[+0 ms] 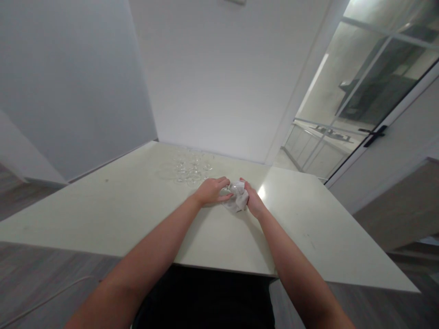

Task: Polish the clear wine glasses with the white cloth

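Both my hands meet near the middle of a pale table [103, 214]. My left hand [212, 190] is curled round a clear glass [229, 188], of which only a small part shows between the hands. My right hand [253, 200] grips a crumpled white cloth [237, 199] pressed against that glass. Just beyond the hands, toward the far edge, stand several more clear glasses [188, 168], hard to tell apart against the pale top.
White walls close in behind and to the left of the table. At the right a glass door [360, 100] with a black handle [374, 134] looks onto another room. Grey wood floor [34, 283] lies around the table.
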`<state>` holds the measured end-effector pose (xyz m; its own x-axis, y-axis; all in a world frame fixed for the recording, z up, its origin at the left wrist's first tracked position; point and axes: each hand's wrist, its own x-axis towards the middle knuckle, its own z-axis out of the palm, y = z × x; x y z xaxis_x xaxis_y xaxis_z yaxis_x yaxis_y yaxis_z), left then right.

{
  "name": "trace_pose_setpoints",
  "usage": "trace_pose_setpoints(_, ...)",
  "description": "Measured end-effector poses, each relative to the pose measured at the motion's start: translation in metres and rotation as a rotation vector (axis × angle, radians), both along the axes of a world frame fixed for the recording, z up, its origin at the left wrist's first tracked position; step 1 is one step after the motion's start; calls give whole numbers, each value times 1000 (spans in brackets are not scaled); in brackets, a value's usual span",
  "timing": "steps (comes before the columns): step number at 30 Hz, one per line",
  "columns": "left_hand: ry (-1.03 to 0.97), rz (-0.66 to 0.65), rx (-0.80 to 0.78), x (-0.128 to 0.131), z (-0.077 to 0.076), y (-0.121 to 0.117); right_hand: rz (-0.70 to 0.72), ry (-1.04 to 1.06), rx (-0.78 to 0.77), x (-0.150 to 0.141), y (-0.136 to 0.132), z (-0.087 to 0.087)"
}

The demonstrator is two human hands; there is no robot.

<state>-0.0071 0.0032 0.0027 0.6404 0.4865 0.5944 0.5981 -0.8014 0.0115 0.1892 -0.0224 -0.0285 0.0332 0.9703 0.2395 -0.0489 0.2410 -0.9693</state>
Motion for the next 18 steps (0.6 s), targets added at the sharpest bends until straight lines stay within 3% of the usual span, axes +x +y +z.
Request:
trace_pose_setpoints(4, 5, -9, 35, 3, 1, -1, 31, 75, -84, 2, 0, 3)
trace_pose_setpoints(12, 20, -29, 28, 2, -2, 0, 8, -97, -67, 0, -7, 13)
trace_pose_setpoints(18, -24, -8, 8, 3, -1, -2, 98, 189, -156, -3, -6, 16)
